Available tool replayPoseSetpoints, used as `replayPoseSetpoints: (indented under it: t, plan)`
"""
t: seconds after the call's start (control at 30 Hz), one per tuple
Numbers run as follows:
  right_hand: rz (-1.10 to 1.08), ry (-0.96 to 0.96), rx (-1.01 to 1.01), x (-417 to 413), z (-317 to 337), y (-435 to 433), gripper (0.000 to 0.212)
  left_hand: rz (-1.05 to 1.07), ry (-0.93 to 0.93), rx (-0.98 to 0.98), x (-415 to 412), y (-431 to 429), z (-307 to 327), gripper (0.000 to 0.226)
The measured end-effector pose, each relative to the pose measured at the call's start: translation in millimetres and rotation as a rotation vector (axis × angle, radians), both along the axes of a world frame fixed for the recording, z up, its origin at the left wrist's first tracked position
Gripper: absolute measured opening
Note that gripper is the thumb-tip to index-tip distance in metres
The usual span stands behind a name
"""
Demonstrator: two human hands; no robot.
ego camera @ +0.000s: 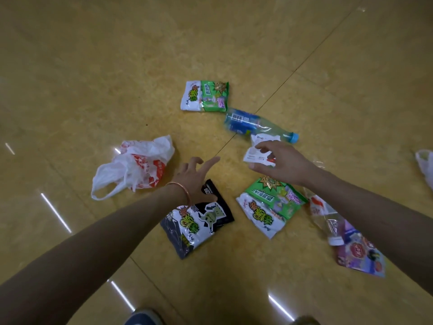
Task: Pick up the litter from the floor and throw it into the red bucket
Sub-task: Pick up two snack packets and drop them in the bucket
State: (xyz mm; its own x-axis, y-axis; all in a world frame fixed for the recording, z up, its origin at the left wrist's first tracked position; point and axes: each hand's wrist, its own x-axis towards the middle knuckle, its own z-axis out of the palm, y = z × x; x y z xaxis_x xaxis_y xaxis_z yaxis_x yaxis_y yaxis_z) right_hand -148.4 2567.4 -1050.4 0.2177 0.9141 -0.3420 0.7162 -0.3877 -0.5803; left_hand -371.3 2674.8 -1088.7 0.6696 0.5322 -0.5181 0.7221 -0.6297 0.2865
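Observation:
Litter lies scattered on the yellow tiled floor. My right hand (284, 164) reaches over a small white wrapper (259, 151), its fingers spread just above it; whether they touch it is unclear. A clear bottle with a blue label and cap (255, 124) lies just beyond. My left hand (195, 177), with a bangle on the wrist, stretches forward with fingers spread over a black-and-white snack bag (199, 225), holding nothing. Two green-and-white snack bags lie near, one far (205, 96), one close (271, 207). A white and red plastic bag (138, 165) sits left. No red bucket is in view.
A clear bottle with a white cap (326, 219) and a purple packet (360, 254) lie under my right forearm. Another white plastic bag (425, 164) shows at the right edge. My shoe tips (143, 317) show at the bottom.

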Motion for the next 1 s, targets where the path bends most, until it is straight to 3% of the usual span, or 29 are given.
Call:
replayPoseSetpoints:
  t: [0.17,0.37,0.73,1.0]
  plan:
    - [0.113,-0.197,-0.258,-5,-20,-18,0.089,-0.091,0.290,0.050,-12,-29,-27,0.131]
    - [0.146,-0.261,-0.484,-5,-50,-35,0.119,-0.108,0.417,0.046,-22,-50,-49,0.131]
    - [0.166,-0.335,-0.610,-20,-81,-46,0.134,-0.144,0.329,0.212,-24,-56,-57,0.114]
    - [0.131,-0.327,-0.657,-33,-85,-45,0.141,-0.178,0.284,0.222,-26,-47,-53,0.107]
